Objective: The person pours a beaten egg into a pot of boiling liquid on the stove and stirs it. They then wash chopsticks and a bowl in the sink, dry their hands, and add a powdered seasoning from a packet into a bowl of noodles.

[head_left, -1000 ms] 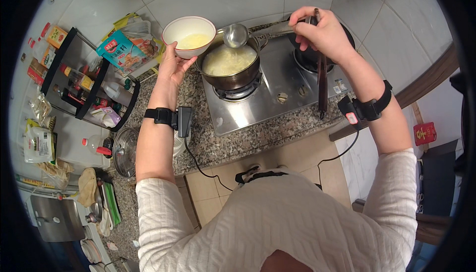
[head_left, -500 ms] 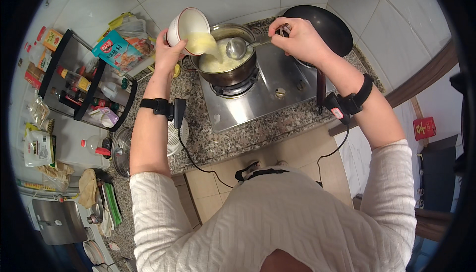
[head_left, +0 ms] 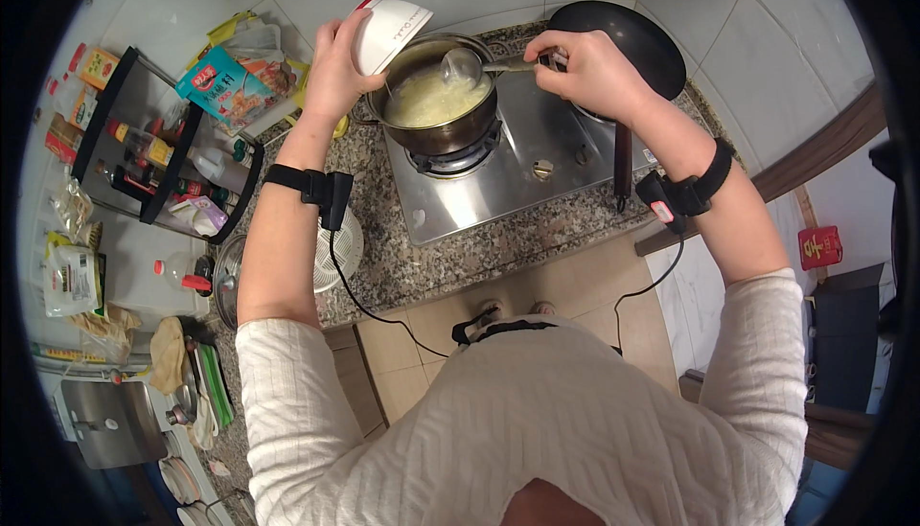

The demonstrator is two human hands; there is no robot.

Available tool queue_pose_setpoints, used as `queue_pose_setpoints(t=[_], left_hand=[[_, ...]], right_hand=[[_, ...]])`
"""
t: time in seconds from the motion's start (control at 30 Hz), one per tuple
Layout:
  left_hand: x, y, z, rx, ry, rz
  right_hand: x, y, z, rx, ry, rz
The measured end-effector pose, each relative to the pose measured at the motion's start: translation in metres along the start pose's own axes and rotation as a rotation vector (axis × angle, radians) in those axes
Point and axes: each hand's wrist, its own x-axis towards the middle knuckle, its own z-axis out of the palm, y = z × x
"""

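My left hand (head_left: 336,74) grips a white bowl (head_left: 391,34) with a red rim, tipped far over above the left side of a metal pot (head_left: 442,136). The bowl's inside is turned away from view. Pale yellow, cloudy liquid (head_left: 431,100) fills part of the pot, which sits on the left burner. With its fingers closed round the handle, my right hand (head_left: 591,64) holds a metal ladle (head_left: 462,68). The ladle's head is over the pot at the far side, by the liquid's surface; whether it dips in is hard to tell.
A black frying pan (head_left: 621,52) rests on the right burner of the steel gas stove (head_left: 517,181), its handle toward me. Left are a white basket (head_left: 343,250), a black rack (head_left: 144,167) of bottles and a blue food packet (head_left: 222,85). Tiled wall stands behind.
My left hand has tipped the bowl much further over, so its outside now shows and the pouring yellow stream is gone. The ladle has shifted slightly up, and its head has turned.
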Motion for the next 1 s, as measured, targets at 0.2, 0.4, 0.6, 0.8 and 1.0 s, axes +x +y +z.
queue_pose_setpoints(t=[0.2,0.4,0.6,0.8,1.0], left_hand=[[0.000,0.011,-0.006,-0.021,0.077,0.011],[0.000,0.013,-0.006,-0.066,0.157,-0.033],[-0.012,-0.002,0.006,-0.018,0.229,-0.069],[-0.025,-0.015,0.016,-0.632,0.253,-0.513],[-0.038,-0.014,0.012,-0.746,0.198,-0.556]], right_hand=[[-0.008,0.004,0.009,-0.155,0.014,-0.226],[-0.015,0.003,0.008,-0.238,0.000,-0.221],[-0.026,0.011,0.010,-0.273,0.080,-0.317],[-0.042,0.023,0.013,-0.329,0.162,-0.358],[-0.054,0.028,0.003,-0.276,0.258,-0.326]])
